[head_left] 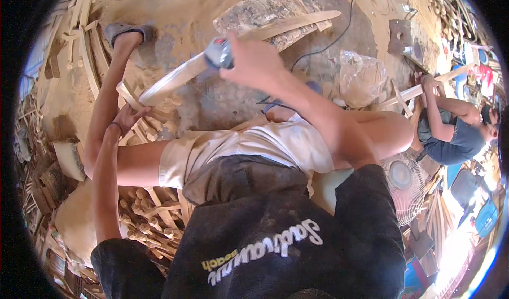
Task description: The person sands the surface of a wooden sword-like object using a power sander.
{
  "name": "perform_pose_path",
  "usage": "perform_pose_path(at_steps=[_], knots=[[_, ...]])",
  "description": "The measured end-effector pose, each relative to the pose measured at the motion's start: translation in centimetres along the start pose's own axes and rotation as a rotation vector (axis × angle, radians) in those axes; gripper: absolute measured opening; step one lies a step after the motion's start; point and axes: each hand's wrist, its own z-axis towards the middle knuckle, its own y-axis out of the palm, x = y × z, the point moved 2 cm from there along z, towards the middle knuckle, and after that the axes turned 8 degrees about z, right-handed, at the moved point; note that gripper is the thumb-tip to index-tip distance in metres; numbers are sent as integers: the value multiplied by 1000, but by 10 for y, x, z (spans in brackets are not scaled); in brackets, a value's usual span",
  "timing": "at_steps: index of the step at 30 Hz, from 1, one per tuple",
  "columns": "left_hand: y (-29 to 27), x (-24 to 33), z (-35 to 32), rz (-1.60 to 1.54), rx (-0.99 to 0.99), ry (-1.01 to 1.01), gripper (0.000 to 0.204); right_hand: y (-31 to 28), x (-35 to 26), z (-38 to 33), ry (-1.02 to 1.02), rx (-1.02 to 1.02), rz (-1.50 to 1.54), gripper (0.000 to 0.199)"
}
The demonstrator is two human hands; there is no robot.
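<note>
My left hand (127,119), with a dark band at its wrist, is closed round the hilt end of a wooden sword (172,80), close to its short crosspiece. The pale blade slants up and right, away from my lap. My right hand (252,60) grips a small grey power tool (219,53) with a red spot, which rests at the blade. Motion blurs this hand, and its exact kind of tool is partly hidden. Beyond it, a curved wooden length (297,24) reaches over a worn board (265,7); whether it is the same blade I cannot tell.
A black cord (347,26) curves across the dusty floor. A clear plastic bag (362,79) lies by my right knee, and a fan (404,182) stands behind it. Turned wooden pieces (151,225) pile at the left. At far right another person (450,124) handles wood.
</note>
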Motion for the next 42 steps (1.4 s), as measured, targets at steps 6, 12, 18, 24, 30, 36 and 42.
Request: perform_pose_path(at_steps=[6, 12, 18, 24, 30, 36, 42], knots=[[6, -14, 2, -30, 10, -22, 75, -60, 78, -19, 200, 113, -122, 86], [6, -16, 7, 46, 19, -8, 73, -100, 135, -26, 323, 217, -198, 88], [12, -27, 13, 37, 61, 69, 73, -122, 189, -26, 382, 330, -169, 92], [12, -29, 4, 69, 133, 51, 75, -153, 259, -12, 445, 432, -188, 96], [10, -16, 13, 54, 111, 91, 80, -182, 323, -19, 480, 541, -185, 100], [12, -35, 8, 78, 109, 38, 79, -131, 216, -25, 333, 444, -81, 91], [27, -63, 25, 117, 75, 49, 78, -94, 147, -29, 269, 218, -100, 90]])
